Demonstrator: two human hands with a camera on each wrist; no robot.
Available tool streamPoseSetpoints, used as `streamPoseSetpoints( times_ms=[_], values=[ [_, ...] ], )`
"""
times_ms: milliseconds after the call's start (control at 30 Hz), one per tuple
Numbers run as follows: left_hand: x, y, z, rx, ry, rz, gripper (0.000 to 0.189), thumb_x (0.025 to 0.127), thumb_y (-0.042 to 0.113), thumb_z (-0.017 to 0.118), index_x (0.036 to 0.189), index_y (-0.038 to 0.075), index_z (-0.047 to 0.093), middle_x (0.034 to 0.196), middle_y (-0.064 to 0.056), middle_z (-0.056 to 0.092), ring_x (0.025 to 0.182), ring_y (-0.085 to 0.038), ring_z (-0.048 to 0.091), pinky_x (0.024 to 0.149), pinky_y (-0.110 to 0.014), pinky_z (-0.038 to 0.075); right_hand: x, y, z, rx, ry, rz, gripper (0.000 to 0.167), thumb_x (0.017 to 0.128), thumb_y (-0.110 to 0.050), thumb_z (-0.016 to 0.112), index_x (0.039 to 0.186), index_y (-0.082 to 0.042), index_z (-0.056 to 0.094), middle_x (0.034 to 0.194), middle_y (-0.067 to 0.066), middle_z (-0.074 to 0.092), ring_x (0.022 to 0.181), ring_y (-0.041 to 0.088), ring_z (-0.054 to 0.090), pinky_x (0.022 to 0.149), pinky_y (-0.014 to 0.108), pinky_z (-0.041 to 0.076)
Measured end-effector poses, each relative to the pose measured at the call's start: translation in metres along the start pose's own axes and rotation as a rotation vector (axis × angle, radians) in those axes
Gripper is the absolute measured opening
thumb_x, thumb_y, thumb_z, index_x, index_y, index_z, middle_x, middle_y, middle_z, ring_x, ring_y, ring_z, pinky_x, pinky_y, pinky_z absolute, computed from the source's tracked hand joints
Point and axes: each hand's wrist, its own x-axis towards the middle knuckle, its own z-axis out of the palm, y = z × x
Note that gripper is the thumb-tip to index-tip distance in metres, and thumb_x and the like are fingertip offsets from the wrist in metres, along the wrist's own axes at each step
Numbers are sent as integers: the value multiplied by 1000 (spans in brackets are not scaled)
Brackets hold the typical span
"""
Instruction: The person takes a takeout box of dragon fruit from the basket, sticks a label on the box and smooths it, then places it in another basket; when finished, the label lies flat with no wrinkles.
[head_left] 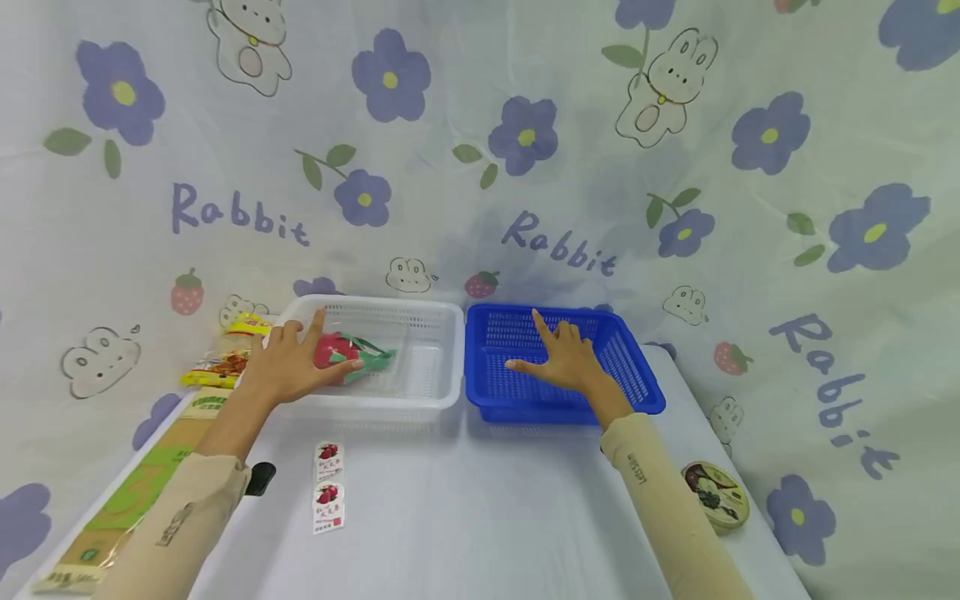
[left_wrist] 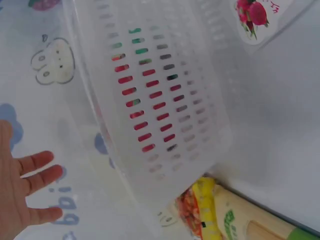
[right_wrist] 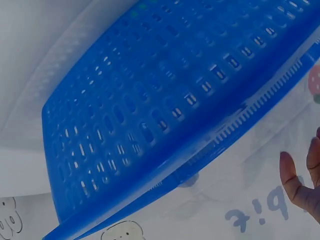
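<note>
My left hand (head_left: 288, 362), fingers spread and holding nothing, is over the left end of a white plastic basket (head_left: 431, 402). Inside that basket lies a red dragon fruit with green tips (head_left: 325, 351) in a clear plastic box (head_left: 402, 350), partly covered by the hand. My right hand (head_left: 567, 360) hovers over a blue plastic basket (head_left: 498, 407) with thumb and index finger spread apart, nothing in its grasp. The two baskets stand side by side. In the left wrist view, red and green show through the slots of the white basket (left_wrist: 120, 165).
Yellow-edged snack packets (head_left: 225, 367) lie left of the white basket, before a long green-and-tan package (head_left: 142, 483). A dark object (head_left: 259, 478) lies by the left sleeve. Dragon fruit stickers (head_left: 328, 507) lie in front; a round box (head_left: 717, 497) sits at the right edge.
</note>
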Motion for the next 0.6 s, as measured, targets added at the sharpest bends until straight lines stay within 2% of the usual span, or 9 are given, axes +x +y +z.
streamPoseSetpoints(
  times_ms=[100, 167, 333, 500, 600],
  values=[
    [-5, -8, 5, 9, 23, -8, 115, 83, 82, 44, 159, 6, 4, 135, -37, 38, 123, -53, 36, 100, -73, 26, 0, -3, 4, 26, -24, 9, 113, 76, -89, 47, 160, -31, -2, 150, 30, 29, 141, 47, 27, 109, 73, 21],
    [-7, -12, 8, 10, 29, -14, 115, 83, 82, 45, 159, 5, 4, 131, -36, 40, 119, -53, 37, 97, -70, 31, 0, -5, 7, 38, -35, 11, 113, 76, -88, 48, 160, -32, -2, 154, 31, 26, 144, 49, 23, 111, 72, 19],
    [-13, -19, 10, 1, 30, -40, 115, 83, 82, 44, 158, 4, 5, 132, -38, 39, 120, -54, 35, 96, -71, 31, 4, -11, 13, 41, -53, -1, 111, 76, -88, 47, 159, -34, -2, 157, 31, 21, 146, 51, 18, 113, 71, 17],
    [-20, -28, 14, -10, 38, -63, 117, 82, 82, 45, 158, 3, 5, 119, -36, 42, 109, -48, 38, 86, -65, 35, 10, -18, 20, 27, -76, -11, 111, 75, -91, 44, 159, -35, -2, 156, 31, 24, 144, 51, 23, 112, 70, 22],
    [-23, -34, 17, -21, 33, -80, 119, 82, 83, 46, 158, 2, 4, 114, -34, 41, 105, -46, 38, 83, -63, 36, 12, -23, 23, 22, -88, -10, 111, 75, -91, 42, 159, -35, -3, 158, 31, 22, 145, 51, 21, 112, 70, 20]
  ],
)
